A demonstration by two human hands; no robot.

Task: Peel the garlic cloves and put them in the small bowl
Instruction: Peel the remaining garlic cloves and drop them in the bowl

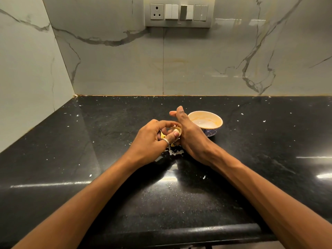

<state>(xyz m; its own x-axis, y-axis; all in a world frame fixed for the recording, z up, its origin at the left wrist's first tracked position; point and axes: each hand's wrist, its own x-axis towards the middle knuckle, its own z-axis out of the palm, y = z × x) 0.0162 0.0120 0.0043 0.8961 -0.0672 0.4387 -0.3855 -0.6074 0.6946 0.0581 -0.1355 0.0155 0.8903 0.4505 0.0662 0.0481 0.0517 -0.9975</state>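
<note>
My left hand (pixel 152 139) grips a pale garlic clove (pixel 175 131) between thumb and curled fingers, a ring on the thumb. My right hand (pixel 188 133) is pressed against the clove from the right, its fingers mostly hidden behind it, with one finger and the thumb sticking up. Papery garlic skins (pixel 175 152) lie on the black counter just below the hands. The small bowl (pixel 213 121), white inside with a blue patterned outside, stands just right of my right hand; no clove shows in its visible part.
The black speckled countertop (pixel 107 177) carries scattered white skin flecks. Marble walls close the back and the left side. A switch panel (pixel 179 12) is mounted high on the back wall. The counter's front edge runs along the bottom.
</note>
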